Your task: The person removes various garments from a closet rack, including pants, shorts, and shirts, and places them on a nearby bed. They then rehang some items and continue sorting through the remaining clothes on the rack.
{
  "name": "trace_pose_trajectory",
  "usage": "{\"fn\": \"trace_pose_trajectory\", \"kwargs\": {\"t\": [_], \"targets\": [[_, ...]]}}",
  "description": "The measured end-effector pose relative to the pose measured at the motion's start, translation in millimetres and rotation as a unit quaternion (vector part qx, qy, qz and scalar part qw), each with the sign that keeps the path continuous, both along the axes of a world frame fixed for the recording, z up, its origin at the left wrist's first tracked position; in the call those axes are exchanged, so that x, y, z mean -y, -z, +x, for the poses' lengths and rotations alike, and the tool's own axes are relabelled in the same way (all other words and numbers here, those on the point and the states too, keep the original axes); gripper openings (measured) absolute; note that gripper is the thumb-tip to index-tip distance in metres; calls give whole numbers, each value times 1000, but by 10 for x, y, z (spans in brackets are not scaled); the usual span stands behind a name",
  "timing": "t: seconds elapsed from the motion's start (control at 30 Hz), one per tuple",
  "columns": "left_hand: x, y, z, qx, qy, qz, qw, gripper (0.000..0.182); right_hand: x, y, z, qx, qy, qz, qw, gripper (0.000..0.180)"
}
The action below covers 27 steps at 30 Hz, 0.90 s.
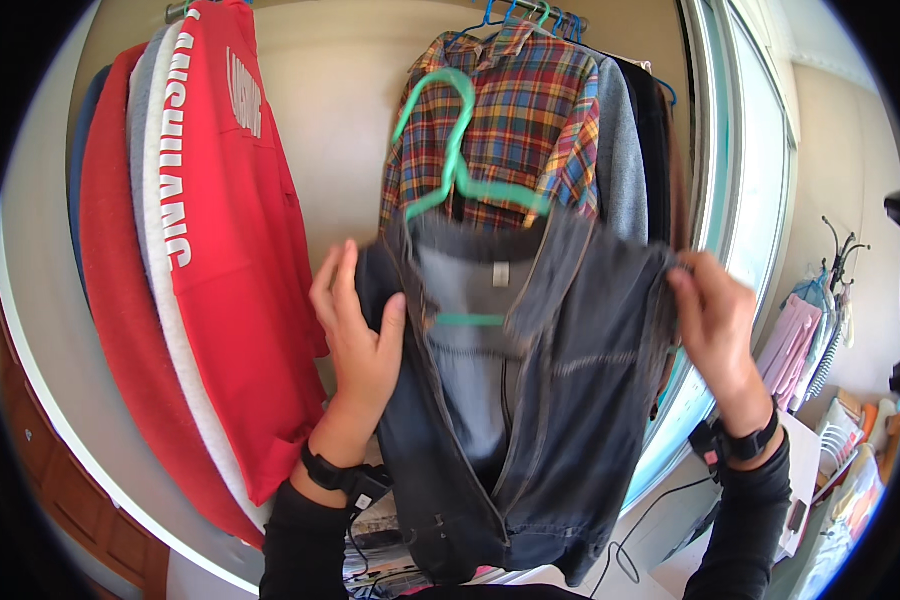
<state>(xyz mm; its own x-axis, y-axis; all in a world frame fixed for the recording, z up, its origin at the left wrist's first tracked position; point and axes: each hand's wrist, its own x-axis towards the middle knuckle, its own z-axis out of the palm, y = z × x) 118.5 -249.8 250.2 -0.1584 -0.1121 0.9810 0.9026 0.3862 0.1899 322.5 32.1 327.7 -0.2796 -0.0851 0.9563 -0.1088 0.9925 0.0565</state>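
A dark grey denim vest (600, 405) hangs in front of me on a green plastic clothes hanger (456, 142). The hanger's hook stands free of any rod, in front of a plaid shirt (517, 112). My right hand (720, 322) pinches the vest at its right-hand shoulder edge. At the opposite shoulder, my left hand (360, 330) rests against the cloth with thumb and fingers spread. The vest's front is partly open, showing a pale label (501, 274) inside the back and the hanger's green lower bar (469, 319).
Red and white garments (225, 262) hang at the left. Behind the vest, a rod (570, 19) carries the plaid shirt and several other clothes. A sliding glass door (750, 150) is at the right, with a coat stand (840, 247) beyond. A black cable (630, 540) trails below.
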Motion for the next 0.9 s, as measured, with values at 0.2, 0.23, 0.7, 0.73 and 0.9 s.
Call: {"fn": "trace_pose_trajectory", "kwargs": {"t": [0.2,0.23,0.7,0.73,0.9], "targets": [[-34,921,-117,124,-36,-169,977,81,-219,-916,-376,-126,40,-23,991,24],[-32,1112,-148,165,-18,-194,967,79,-245,-1066,-447,-135,46,0,990,26],[837,2332,154,379,110,-334,856,44,220,-2631,-1721,-205,210,-33,956,29],[895,2303,220,387,114,-324,856,43,257,-2669,-1814,-196,212,-28,957,29],[1051,2012,659,403,187,-278,852,39,360,-2730,-2255,-131,254,-3,958,37]]}}
